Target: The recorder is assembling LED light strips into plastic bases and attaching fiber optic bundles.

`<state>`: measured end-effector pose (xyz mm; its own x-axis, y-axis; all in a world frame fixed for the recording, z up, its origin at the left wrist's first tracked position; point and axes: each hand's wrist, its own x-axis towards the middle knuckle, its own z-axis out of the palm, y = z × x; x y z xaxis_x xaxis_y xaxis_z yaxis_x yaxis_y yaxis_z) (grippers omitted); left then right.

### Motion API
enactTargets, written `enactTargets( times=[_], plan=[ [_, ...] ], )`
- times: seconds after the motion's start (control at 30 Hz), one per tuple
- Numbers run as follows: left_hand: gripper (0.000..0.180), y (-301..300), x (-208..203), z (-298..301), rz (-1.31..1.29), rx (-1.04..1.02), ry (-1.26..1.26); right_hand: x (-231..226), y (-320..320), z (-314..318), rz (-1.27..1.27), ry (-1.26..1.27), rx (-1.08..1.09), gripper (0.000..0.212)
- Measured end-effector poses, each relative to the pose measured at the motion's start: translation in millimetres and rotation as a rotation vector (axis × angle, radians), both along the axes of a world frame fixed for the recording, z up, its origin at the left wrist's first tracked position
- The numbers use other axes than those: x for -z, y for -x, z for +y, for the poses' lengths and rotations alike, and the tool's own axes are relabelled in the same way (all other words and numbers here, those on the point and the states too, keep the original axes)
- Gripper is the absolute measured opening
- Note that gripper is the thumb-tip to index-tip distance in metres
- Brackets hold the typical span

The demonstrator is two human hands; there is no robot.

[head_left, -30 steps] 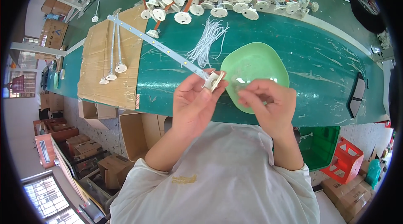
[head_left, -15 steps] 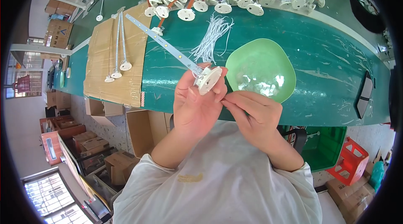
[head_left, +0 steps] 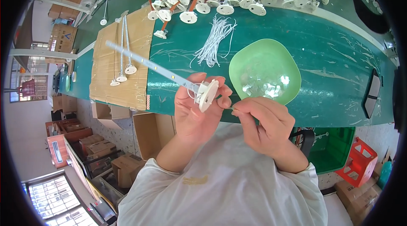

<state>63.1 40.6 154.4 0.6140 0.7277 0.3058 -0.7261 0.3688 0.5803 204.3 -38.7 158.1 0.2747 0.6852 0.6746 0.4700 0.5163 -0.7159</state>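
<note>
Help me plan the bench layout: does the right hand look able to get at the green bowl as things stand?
Probably yes: the green bowl sits just beyond the right hand, with nothing visible between them. That hand seems to pinch a thin piece, though, which it may have to release first.

The room is bright. Light glows white in the low left window [head_left: 57, 196]. White spots shine in the green bowl [head_left: 250, 52], and the table [head_left: 335, 86] gleams. The thin strip [head_left: 157, 68] looks blurry at its far end. Edges bend, and 4 corners are black.
</note>
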Motion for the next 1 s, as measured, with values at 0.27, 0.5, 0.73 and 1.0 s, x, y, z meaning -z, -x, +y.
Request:
enactTargets(
  times=[0.27,0.5,0.73,1.0],
  plan=[
    [0.055,6,8,-5,0.118,-0.09,0.021,-12,6,12,0.034,-0.114,0.005,0.014],
    [0.059,4,8,-7,0.116,-0.083,-0.041,-11,9,10,0.009,-0.12,0.043,0.012],
    [0.062,8,14,-7,0.328,-0.195,-0.244,-15,6,4,-0.17,-0.046,0.124,0.015],
    [0.045,45,-29,35,0.845,-0.476,-0.281,-18,-8,-2,-0.066,0.163,0.073,0.024]
  ],
)
